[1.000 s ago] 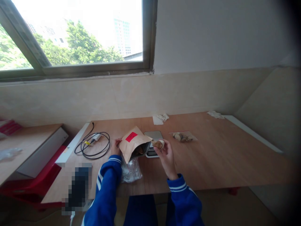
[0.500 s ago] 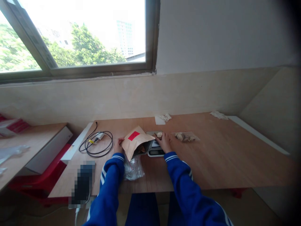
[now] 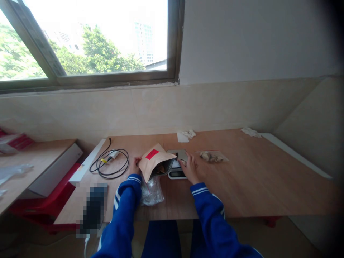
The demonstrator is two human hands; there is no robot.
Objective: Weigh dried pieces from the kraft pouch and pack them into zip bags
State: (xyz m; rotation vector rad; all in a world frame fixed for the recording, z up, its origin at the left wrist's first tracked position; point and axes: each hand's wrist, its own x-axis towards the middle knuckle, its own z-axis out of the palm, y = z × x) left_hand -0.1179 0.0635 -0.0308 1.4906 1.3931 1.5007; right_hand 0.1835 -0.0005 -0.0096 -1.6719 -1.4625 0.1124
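My left hand is closed on the left edge of a brown paper pouch with a red label. The pouch lies tilted, its mouth gaping to the lower right, and brownish pieces show inside. Beside it is a kitchen scale with a grey plate and a dark display, partly covered by the pouch. Over the scale's right side, my right hand pinches a small pale slice, whose exact kind I cannot make out. A clear plastic bag lies crumpled beneath the pouch.
To the right lies a flat clear bag of pale dried slices. A coiled black cable and a phone are on the left. Crumpled white scraps sit along the back edge of the wooden table.
The pale slice that was at the scale's plate is now at my right fingertips, nearer to me. My right hand has shifted slightly right and back. My left hand keeps its hold on the pouch.
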